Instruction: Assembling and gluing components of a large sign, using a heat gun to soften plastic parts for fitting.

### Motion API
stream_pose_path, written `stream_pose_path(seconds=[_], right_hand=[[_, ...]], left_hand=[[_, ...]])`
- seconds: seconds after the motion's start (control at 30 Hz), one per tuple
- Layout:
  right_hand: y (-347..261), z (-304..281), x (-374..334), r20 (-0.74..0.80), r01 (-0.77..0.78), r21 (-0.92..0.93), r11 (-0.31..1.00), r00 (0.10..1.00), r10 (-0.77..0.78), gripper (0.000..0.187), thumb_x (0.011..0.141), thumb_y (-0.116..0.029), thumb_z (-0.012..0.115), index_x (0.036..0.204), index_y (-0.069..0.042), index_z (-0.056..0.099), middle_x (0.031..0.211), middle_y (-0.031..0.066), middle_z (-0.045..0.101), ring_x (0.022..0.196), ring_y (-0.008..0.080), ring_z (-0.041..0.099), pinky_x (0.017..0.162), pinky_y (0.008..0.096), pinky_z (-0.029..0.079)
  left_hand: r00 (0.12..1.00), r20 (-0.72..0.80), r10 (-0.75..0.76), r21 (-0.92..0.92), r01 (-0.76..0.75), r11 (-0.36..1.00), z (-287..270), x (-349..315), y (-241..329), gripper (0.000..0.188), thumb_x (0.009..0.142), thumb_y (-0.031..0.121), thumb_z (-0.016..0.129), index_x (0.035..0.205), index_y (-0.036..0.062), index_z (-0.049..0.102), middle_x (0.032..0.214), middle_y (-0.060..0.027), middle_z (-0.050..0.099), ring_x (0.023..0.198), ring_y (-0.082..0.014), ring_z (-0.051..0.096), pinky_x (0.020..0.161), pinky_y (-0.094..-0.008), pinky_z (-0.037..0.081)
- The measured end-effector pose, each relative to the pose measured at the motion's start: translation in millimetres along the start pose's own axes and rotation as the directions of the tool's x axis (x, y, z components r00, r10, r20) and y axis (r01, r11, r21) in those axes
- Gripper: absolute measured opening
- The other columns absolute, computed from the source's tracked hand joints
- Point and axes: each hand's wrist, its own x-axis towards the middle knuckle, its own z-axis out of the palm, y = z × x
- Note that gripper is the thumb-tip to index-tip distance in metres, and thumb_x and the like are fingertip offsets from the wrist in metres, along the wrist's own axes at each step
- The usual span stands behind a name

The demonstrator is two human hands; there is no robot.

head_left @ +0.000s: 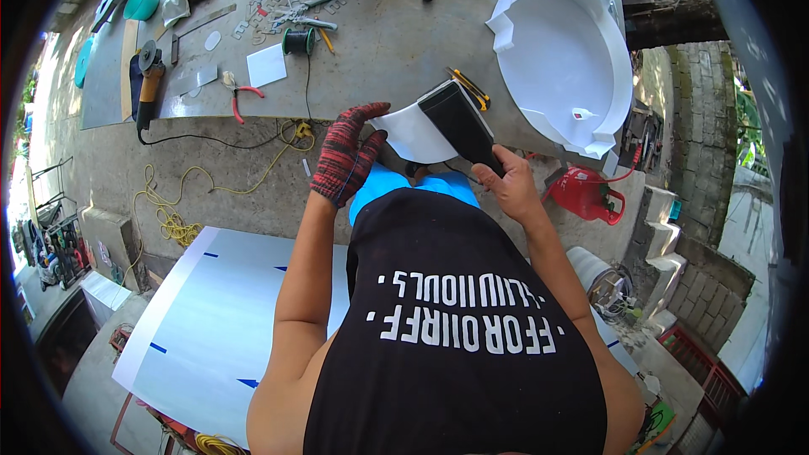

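Note:
My left hand (pixel 345 156), in a red-and-black knit glove, pinches the left edge of a curved white sheet piece (pixel 411 135) at the table's near edge. Bare, my right hand (pixel 514 185) grips the narrow end of a black tool (pixel 453 116). The tool has a wide, flat, tapering head; its exact kind is unclear. That head overlaps the right end of the white piece, hiding part of it. Just beyond the tool lies a yellow-and-black cutter knife (pixel 472 88) on the table.
The grey worktable (pixel 379 42) carries a large white rounded tray-like shape (pixel 560 59), an angle grinder (pixel 150 84), red-handled pliers (pixel 240 99) and a wire spool (pixel 297 41). A yellow cord (pixel 181 202) trails on the floor. A red gas tank (pixel 587 194) stands right; a large white sheet (pixel 219 312) lies behind me.

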Motion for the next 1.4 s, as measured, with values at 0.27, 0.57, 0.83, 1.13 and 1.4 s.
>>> stream_pose_path(seconds=[0.27, 0.57, 0.83, 1.13, 1.4], right_hand=[[-2, -5, 3, 0.021, 0.002, 0.057, 0.998, 1.0, -0.003, 0.05, 0.092, -0.046, 0.075, 0.098, 0.002, 0.065, 0.07, 0.0064, 0.061, 0.065, 0.0104, 0.054, 0.062, 0.0292, 0.046], [1, -12, 7, 0.017, 0.009, 0.065, 0.998, 1.0, -0.01, 0.048, 0.092, -0.046, 0.076, 0.093, 0.001, 0.063, 0.066, 0.0049, 0.057, 0.064, 0.0095, 0.053, 0.06, 0.0287, 0.045], [3, -16, 13, 0.035, 0.013, 0.05, 0.999, 0.999, -0.015, 0.048, 0.092, -0.045, 0.076, 0.093, 0.001, 0.063, 0.066, 0.0038, 0.058, 0.065, 0.0092, 0.054, 0.06, 0.0283, 0.046], [17, -15, 28, 0.181, -0.01, 0.176, 0.984, 0.983, -0.022, 0.036, 0.093, -0.031, 0.077, 0.108, -0.001, 0.065, 0.079, -0.0009, 0.061, 0.069, 0.0061, 0.055, 0.063, 0.0229, 0.047], [21, -3, 41, 0.203, -0.035, 0.063, 0.997, 0.979, 0.021, 0.026, 0.09, -0.012, 0.073, 0.112, -0.001, 0.066, 0.082, 0.0007, 0.062, 0.069, 0.007, 0.057, 0.066, 0.0234, 0.049]], left_hand=[[1.0, 0.007, 0.0, 0.01, 0.0, 1.0, 4, 6, 4, 0.039, 0.087, 0.005, 0.068, 0.125, 0.0109, 0.067, 0.117, -0.0167, 0.067, 0.114, -0.0363, 0.061, 0.101, -0.0441, 0.047], [1.0, 0.028, 0.006, 0.031, -0.007, 0.999, 4, 16, 4, 0.032, 0.085, 0.007, 0.071, 0.116, 0.0086, 0.071, 0.112, -0.0162, 0.068, 0.11, -0.037, 0.062, 0.099, -0.0441, 0.048], [0.998, 0.055, -0.028, 0.047, 0.025, 0.999, 1, 21, 10, 0.028, 0.087, 0.013, 0.073, 0.114, 0.0085, 0.071, 0.108, -0.0152, 0.068, 0.105, -0.0339, 0.064, 0.09, -0.0432, 0.053], [0.942, 0.259, -0.212, -0.017, 0.224, 0.974, -16, 21, 12, 0.026, 0.096, 0.016, 0.068, 0.118, 0.0024, 0.066, 0.104, -0.0105, 0.073, 0.1, -0.0193, 0.066, 0.092, -0.0358, 0.051], [0.91, 0.319, -0.265, -0.083, 0.306, 0.949, -28, 20, 15, 0.026, 0.097, 0.019, 0.066, 0.117, 0.0023, 0.067, 0.105, -0.0143, 0.074, 0.1, -0.0229, 0.069, 0.091, -0.0367, 0.052]])
